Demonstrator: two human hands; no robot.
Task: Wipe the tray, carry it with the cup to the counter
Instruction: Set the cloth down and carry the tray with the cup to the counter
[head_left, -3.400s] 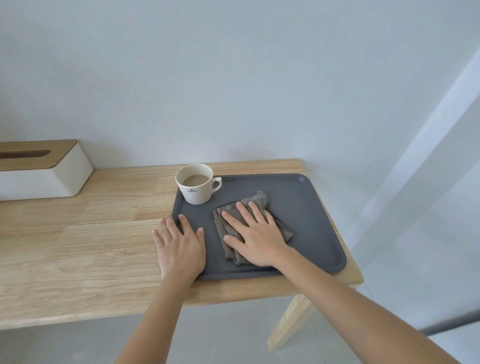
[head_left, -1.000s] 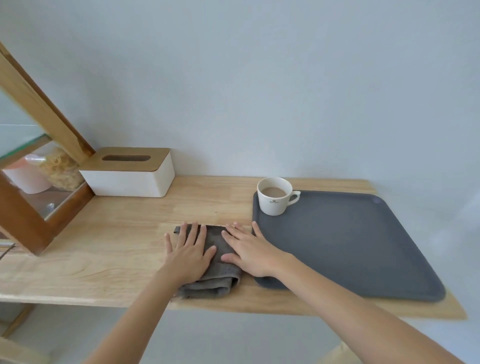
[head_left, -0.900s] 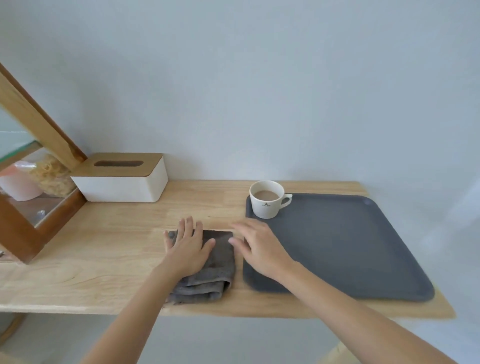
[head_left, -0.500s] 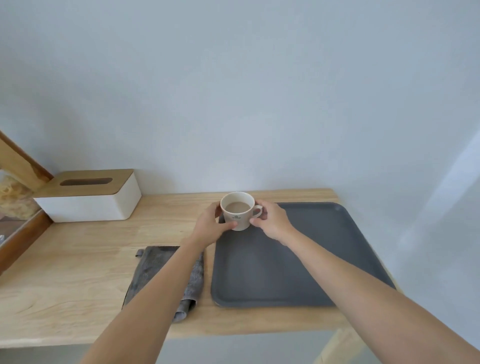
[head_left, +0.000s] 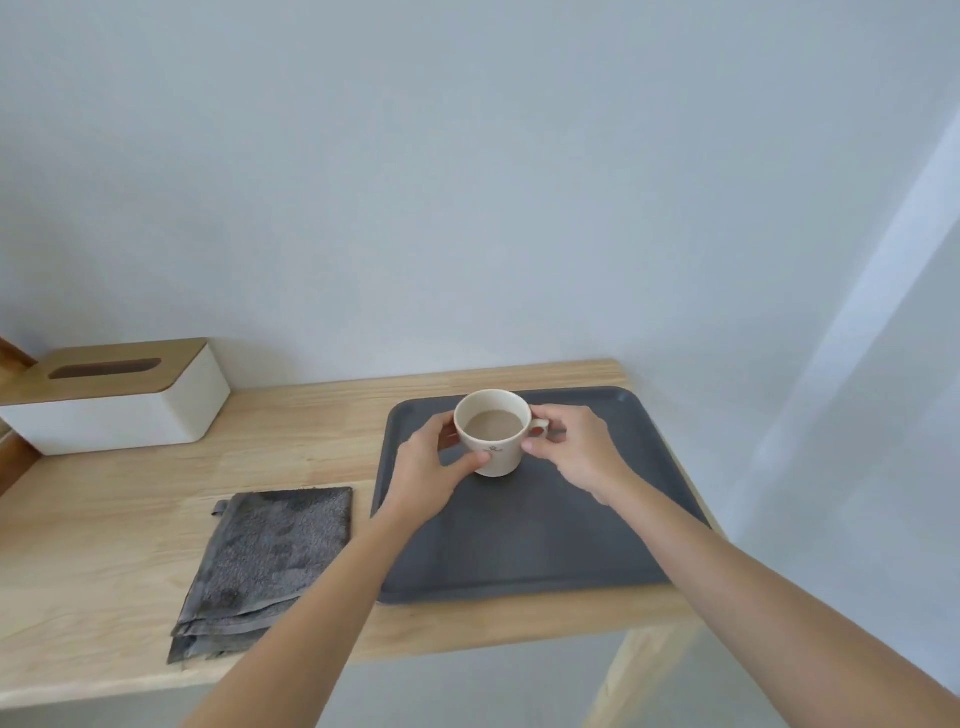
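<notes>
A dark grey tray (head_left: 540, 551) lies on the right end of the wooden table (head_left: 104, 545). A white cup (head_left: 493, 434) holding a light brown drink stands over the tray's far middle. My left hand (head_left: 431, 473) wraps the cup's left side. My right hand (head_left: 576, 447) grips its right side at the handle. I cannot tell whether the cup rests on the tray or is just above it. A folded grey cloth (head_left: 265, 561) lies flat on the table, left of the tray, with no hand on it.
A white tissue box with a wooden lid (head_left: 114, 400) sits at the back left against the wall. A brown wooden frame edge (head_left: 13, 462) shows at the far left. The table's right end is just beyond the tray, with a leg (head_left: 628, 670) below.
Both hands left the cloth beside the tray and took hold of the cup. The cup has shifted from the tray's far left corner toward its far middle.
</notes>
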